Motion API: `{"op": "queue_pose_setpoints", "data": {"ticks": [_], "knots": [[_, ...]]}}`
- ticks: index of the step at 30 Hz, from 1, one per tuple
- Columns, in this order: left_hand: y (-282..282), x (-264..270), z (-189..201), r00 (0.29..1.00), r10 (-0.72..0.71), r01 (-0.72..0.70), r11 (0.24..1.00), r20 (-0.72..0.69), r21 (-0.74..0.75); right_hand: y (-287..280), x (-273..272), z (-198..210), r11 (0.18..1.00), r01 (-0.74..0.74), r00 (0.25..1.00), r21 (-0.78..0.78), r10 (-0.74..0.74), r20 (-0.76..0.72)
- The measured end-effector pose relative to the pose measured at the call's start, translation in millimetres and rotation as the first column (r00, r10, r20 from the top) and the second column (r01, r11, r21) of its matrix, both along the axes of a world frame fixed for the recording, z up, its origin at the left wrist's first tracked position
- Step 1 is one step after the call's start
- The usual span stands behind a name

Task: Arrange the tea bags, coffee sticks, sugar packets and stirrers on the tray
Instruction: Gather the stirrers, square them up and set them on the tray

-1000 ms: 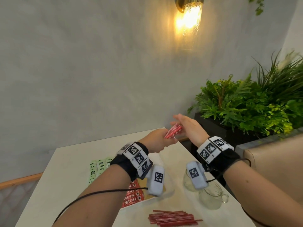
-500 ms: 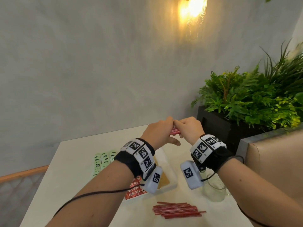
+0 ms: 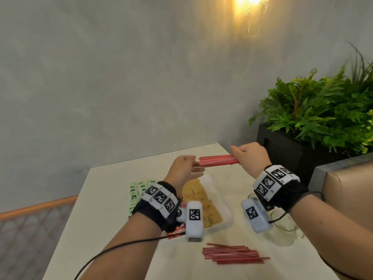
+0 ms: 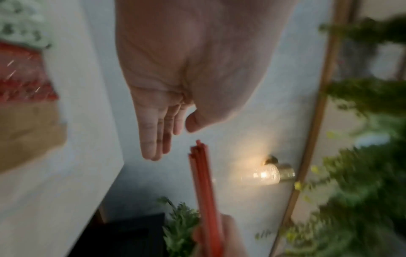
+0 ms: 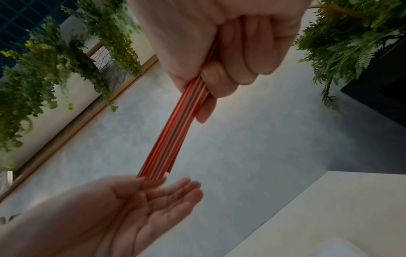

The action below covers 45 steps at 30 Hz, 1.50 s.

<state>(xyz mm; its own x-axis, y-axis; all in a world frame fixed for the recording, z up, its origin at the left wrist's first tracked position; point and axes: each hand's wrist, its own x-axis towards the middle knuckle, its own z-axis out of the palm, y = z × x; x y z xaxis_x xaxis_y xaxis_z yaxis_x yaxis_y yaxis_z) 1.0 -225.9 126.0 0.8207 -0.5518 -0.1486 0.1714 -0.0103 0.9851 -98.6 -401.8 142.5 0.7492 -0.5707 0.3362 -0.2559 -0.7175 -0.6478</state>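
A loose heap of thin red plastic stirrers [image 3: 234,256] lies nearest on the pale worktop [image 3: 105,199]. Beyond, over the white tray [image 3: 220,190], the right hand [image 3: 250,156] grips a red stirrer bundle [image 3: 218,160], long axis pointing leftward (roughly level) at the flat, empty left hand [image 3: 182,168].

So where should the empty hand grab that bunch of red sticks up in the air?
Best at the free end. The right hand already grips one end of the stirrer bundle, which lies roughly level above the tray. The left hand is open just off the bare end, so it could probably come in from the left and pinch the flat bundle top and bottom to keep the sticks together.
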Motion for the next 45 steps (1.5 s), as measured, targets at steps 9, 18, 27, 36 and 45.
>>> {"op": "queue_pose_setpoints", "data": {"ticks": [9,18,27,36,45], "knots": [[-23,-17,2,0.986,-0.116,0.131,0.984,-0.119,0.123,11,11,-5,0.989,-0.082,0.996,-0.122,0.077,-0.047],[-23,-20,-12,0.73,-0.608,0.365,0.733,0.312,0.573,4,12,-7,0.952,-0.28,0.953,-0.121,0.26,-0.157],[-22,-25,-21,0.885,-0.459,0.408,0.847,0.081,0.342,3,2,-27,0.785,-0.443,0.876,0.432,0.276,0.396],[-22,-31,-18,0.899,-0.435,0.399,0.858,0.045,0.323,7,-5,-26,0.77,-0.519,0.854,0.371,0.472,0.217],[-28,-15,-2,0.907,-0.005,-0.053,0.991,-0.42,-0.127,31,-7,-42,0.839,-0.543,0.838,0.005,0.543,-0.055]]}}
